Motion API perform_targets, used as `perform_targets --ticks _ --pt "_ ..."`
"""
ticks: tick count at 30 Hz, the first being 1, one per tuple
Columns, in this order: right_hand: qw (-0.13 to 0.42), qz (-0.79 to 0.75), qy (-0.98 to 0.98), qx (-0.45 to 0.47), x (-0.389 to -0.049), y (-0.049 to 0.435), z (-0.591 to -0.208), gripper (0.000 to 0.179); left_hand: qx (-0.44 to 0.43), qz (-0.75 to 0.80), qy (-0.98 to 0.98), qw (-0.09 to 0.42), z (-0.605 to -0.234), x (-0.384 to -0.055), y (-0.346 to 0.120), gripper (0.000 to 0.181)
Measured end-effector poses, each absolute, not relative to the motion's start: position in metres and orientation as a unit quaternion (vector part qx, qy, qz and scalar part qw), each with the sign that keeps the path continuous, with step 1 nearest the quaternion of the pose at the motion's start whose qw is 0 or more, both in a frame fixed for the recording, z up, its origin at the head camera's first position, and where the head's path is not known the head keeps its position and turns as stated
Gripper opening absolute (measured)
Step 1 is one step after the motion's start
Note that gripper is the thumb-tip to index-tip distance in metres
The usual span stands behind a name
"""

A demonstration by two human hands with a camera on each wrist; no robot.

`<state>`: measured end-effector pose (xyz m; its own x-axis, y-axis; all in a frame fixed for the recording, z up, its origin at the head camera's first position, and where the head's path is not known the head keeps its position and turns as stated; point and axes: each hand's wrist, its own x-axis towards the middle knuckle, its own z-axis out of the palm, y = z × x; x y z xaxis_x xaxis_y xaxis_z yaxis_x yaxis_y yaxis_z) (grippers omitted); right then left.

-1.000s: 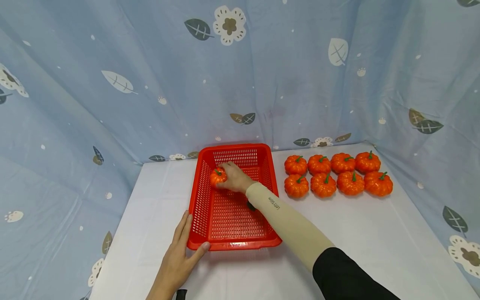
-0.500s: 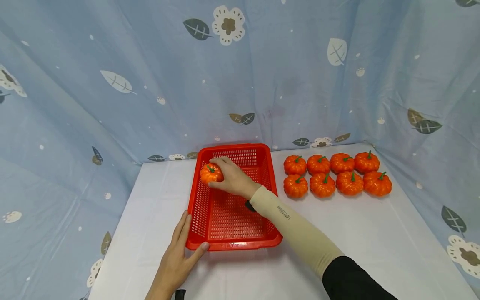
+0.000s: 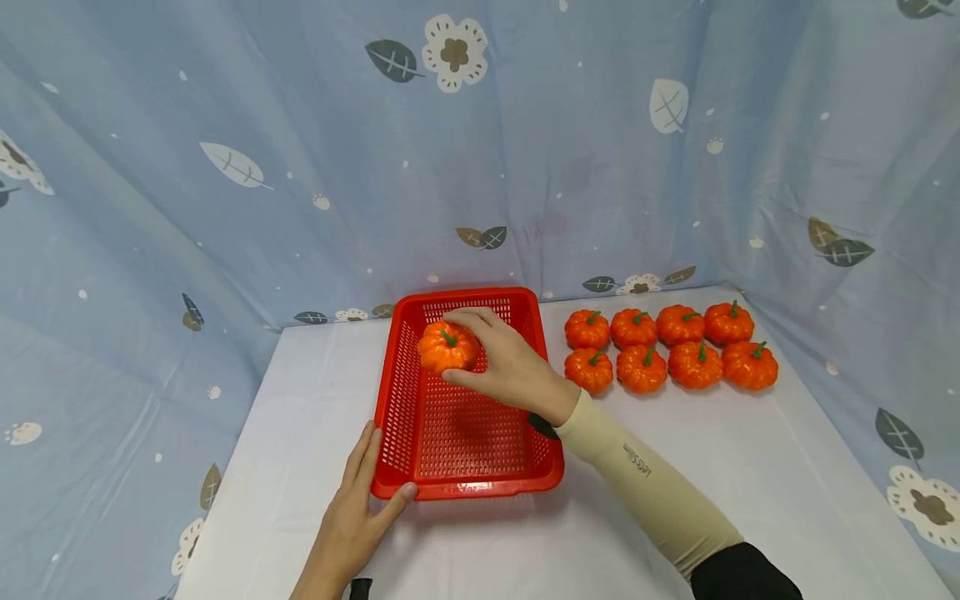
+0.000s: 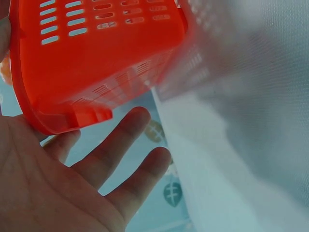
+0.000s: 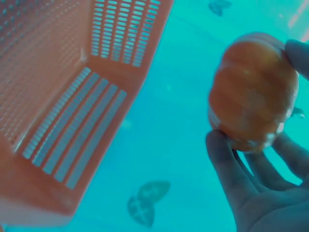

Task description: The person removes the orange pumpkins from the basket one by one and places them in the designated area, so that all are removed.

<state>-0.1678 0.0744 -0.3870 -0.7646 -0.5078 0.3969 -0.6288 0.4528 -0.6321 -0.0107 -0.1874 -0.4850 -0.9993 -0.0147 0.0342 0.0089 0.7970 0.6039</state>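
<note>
A red plastic basket [image 3: 468,485] with perforated walls stands on the white table. Above its interior, my right hand [image 3: 517,367] grips a small orange pumpkin [image 3: 447,347] with a green stem between thumb and fingers. In the right wrist view the pumpkin [image 5: 253,92] is raised clear of the basket wall [image 5: 72,130]. My left hand [image 3: 356,517] rests against the basket's near left corner, its fingers fairly straight. From the left wrist, the hand [image 4: 63,183] touches the basket rim [image 4: 29,106], with two fingers extended away from it.
To the right of the basket, several similar pumpkins [image 3: 641,369] sit in two rows on the white tablecloth [image 3: 660,467]. A blue patterned curtain [image 3: 337,167] hangs behind and at both sides of the table.
My right hand has lifted the pumpkin up from inside the basket and drawn it back towards the right. The left hand stays at the corner; the rows of pumpkins are unchanged.
</note>
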Motion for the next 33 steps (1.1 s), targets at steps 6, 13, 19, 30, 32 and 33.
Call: perform_targets --ticks 6,13,19,30,32,33 --pt "0.124 0.449 -0.839 0.281 -0.16 0.115 -0.397 0.074 -0.002 -0.324 -0.946 0.025 -0.486 -0.01 -0.188 0.095" --pt "0.14 0.467 -0.851 0.197 -0.151 0.174 -0.417 0.075 -0.004 -0.324 -0.946 0.025 -0.487 -0.01 -0.188 0.095" --pt "0.155 0.444 -0.874 0.12 -0.145 0.232 -0.441 0.074 -0.006 -0.318 -0.948 0.028 -0.487 -0.011 -0.189 0.095" --pt "0.156 0.387 -0.909 0.005 -0.126 0.325 -0.465 0.081 -0.002 -0.321 -0.947 0.028 -0.486 -0.01 -0.189 0.095" --pt "0.164 0.381 -0.91 -0.014 -0.122 0.338 -0.467 0.081 -0.002 -0.321 -0.947 0.029 -0.486 -0.01 -0.188 0.094" --pt "0.167 0.379 -0.91 -0.024 -0.12 0.345 -0.469 0.081 -0.002 -0.32 -0.947 0.029 -0.486 -0.01 -0.188 0.094"
